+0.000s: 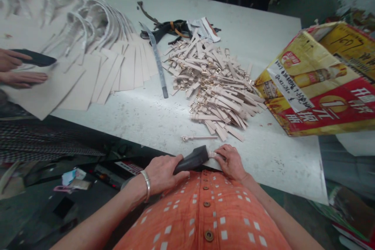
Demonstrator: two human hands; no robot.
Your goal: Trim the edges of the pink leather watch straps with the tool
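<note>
My left hand, with a silver bangle at the wrist, is closed around the back of a black tool with a broad, squared head. I cannot make out what kind of tool it is. At the table's front edge, my right hand pinches a small cream buckle strap right beside the tool's head. Just beyond lies one loose cream strap with a metal buckle. Farther back spreads a heap of similar cream buckle straps.
A yellow and red carton stands at the right table edge. Cream panels with looped handles fan out at left, where another person's hands hold a dark flat object. A grey strip and black straps lie behind.
</note>
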